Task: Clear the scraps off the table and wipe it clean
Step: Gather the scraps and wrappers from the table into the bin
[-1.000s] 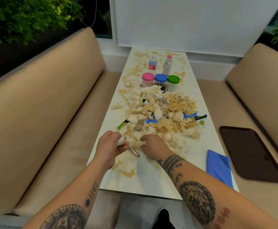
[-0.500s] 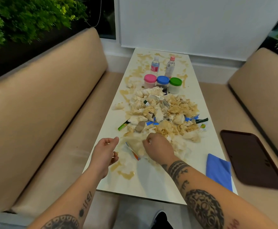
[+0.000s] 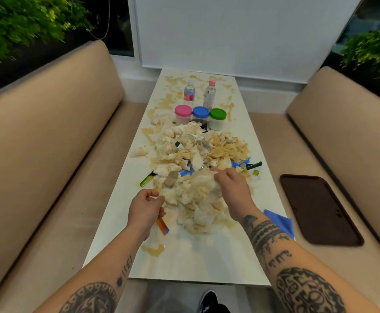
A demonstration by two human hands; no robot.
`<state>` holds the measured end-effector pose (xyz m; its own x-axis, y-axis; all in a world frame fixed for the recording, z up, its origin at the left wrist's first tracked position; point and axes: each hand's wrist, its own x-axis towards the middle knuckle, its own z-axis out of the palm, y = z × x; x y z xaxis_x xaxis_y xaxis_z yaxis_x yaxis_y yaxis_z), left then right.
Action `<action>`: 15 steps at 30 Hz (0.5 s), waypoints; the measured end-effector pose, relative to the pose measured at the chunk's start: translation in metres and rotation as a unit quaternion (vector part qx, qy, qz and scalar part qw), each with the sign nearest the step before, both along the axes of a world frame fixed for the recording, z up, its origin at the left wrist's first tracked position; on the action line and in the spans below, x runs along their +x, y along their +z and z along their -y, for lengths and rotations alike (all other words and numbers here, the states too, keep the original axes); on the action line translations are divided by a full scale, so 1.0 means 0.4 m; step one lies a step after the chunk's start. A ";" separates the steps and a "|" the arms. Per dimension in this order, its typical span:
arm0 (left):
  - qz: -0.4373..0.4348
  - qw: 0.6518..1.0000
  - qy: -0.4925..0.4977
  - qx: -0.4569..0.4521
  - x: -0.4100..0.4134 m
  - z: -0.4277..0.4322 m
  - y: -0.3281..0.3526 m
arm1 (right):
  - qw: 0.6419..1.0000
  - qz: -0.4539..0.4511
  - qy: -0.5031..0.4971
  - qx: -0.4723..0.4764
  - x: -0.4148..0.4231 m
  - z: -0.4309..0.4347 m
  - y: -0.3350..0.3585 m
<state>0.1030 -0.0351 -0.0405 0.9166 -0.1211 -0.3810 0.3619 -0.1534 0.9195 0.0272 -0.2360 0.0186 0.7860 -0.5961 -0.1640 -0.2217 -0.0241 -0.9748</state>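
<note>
Nearest, the white table point(image 3: 107, 251) runs lengthwise away from the person, its smooth top marked with a tan puddle point(image 3: 153, 250) close to the near end. The left hand point(image 3: 144, 212) hangs over the table's left part, fingers curled in, thumb and forefinger pinching the left fringe of the heap of crumpled tissues point(image 3: 198, 199). Just below that hand lies an orange packet point(image 3: 163, 226), a flat strip with a blue tip, pointing toward the near right. The right hand point(image 3: 233, 188) sits on the right side of the heap, fingers bent and gripping a wad of the soft, wrinkled paper. A folded blue cloth point(image 3: 281, 223) lies at the table's right edge, partly behind the right forearm.

The heap itself (white near the hands, stained tan farther off) stretches along the table's long axis, mixed with blue wrappers and a green stick point(image 3: 148, 178) angled toward the near left. A dark brown tray point(image 3: 320, 208), rounded and oblong, rests on the right bench seat point(image 3: 272, 154).

Beyond the heap stand three tubs in a row with a pink lid point(image 3: 183, 110), a blue lid point(image 3: 200, 112) and a green lid point(image 3: 217, 114). Behind them are two clear plastic bottles point(image 3: 189, 92), upright, among more tan smears.
</note>
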 end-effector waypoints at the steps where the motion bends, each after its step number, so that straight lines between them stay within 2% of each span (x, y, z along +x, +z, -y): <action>1: 0.005 1.000 0.003 0.003 0.005 0.001 -0.007 | 0.999 0.014 -0.033 0.037 -0.001 0.007 -0.001; 3: 0.028 0.999 0.014 0.029 0.018 -0.003 -0.023 | 0.991 0.023 -0.093 0.088 0.000 0.019 0.000; 6: 0.098 0.984 0.012 0.150 0.042 -0.028 -0.042 | 0.986 0.010 -0.119 0.118 0.005 0.029 -0.005; 10: 0.112 0.950 -0.083 0.279 0.066 -0.040 -0.058 | 0.967 0.007 -0.132 0.217 0.008 0.029 -0.011; 15: 0.099 0.902 -0.165 0.386 0.083 -0.020 -0.091 | 0.973 -0.006 -0.111 0.202 0.001 0.038 -0.033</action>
